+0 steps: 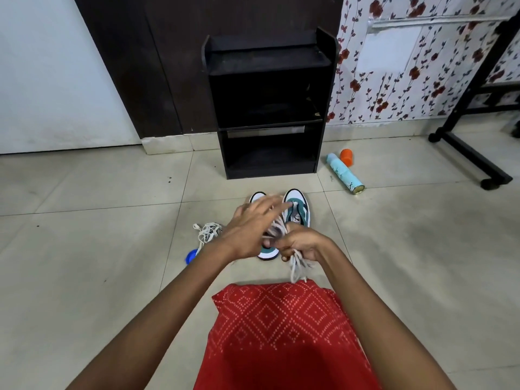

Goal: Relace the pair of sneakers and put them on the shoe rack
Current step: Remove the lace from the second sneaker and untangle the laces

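Right hand (302,244) fists bunched lace (298,266), left hand (250,226) splayed open over sneakers (297,211); best free one tip, untangle, then thread lowest eyelets.

Tiled floor (84,249), pale, marked with dark specks. A light blue spray can (345,172) lies on its side at right, with an orange cap (346,157) just beside its nozzle end. A black wheeled stand (475,153) occupies the far right, against floral wallpaper (394,80). A dark brown panel (157,66) adjoins a white wall (56,80). A small blue round item (192,256) is partly hidden. Red patterned cloth (281,333) lies at lower centre.
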